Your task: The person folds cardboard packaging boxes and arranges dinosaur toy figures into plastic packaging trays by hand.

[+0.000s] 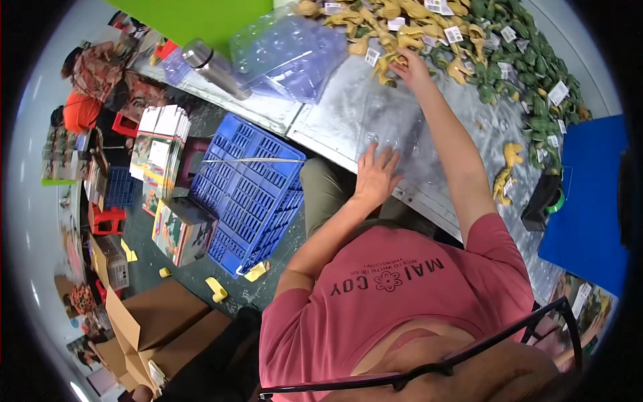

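Observation:
My left hand [376, 175] rests with spread fingers at the near edge of a clear plastic blister tray [395, 124], which lies on the metal table. Stretched out to the far side, my right hand [410, 68] has its fingers closed on a small yellow toy dinosaur [384, 69] at the edge of the pile. Around it lie many yellow toy dinosaurs [415, 15] with white tags. Dark green toy figures [536, 87], also tagged, are heaped farther right.
A stack of clear blister trays [291, 57] and a steel flask [214, 68] stand at the far left of the table. Two yellow figures [509, 167] lie at right, near a tape dispenser [544, 201]. Blue crates [244, 187] and cardboard boxes [154, 321] sit on the floor.

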`<action>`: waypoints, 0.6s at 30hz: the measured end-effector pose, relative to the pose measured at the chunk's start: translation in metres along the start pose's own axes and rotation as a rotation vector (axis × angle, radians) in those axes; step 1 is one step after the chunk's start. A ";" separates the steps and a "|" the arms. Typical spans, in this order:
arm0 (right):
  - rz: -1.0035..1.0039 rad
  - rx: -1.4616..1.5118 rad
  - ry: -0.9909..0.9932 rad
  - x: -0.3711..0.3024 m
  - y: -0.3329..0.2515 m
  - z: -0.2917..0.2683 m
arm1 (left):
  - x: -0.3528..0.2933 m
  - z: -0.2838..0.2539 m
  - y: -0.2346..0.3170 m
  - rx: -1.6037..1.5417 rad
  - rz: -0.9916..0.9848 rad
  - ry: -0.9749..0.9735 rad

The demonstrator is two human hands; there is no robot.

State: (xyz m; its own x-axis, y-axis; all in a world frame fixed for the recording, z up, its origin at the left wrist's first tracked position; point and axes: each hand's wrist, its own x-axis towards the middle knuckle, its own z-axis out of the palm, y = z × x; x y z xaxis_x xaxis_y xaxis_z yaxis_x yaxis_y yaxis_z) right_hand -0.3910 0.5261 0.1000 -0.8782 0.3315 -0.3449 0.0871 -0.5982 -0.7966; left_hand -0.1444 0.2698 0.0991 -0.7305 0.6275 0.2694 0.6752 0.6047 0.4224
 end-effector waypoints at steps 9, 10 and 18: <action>-0.209 -0.224 -0.239 -0.121 -0.006 -0.004 | -0.022 -0.008 -0.020 -0.139 -0.211 0.244; -0.208 -0.226 -0.236 -0.130 0.006 -0.007 | -0.025 -0.004 -0.026 -0.179 -0.233 0.235; -1.095 -1.122 -0.422 -0.195 0.051 -0.035 | -0.011 0.007 -0.021 -0.161 -0.139 0.265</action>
State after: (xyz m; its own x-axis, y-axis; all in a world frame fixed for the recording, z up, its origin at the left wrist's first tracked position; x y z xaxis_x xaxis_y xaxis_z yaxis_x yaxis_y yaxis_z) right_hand -0.1984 0.4563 0.1093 -0.7903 -0.1087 0.6030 -0.5180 0.6440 -0.5629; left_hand -0.1503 0.2538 0.0810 -0.8298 0.3829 0.4061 0.5581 0.5766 0.5967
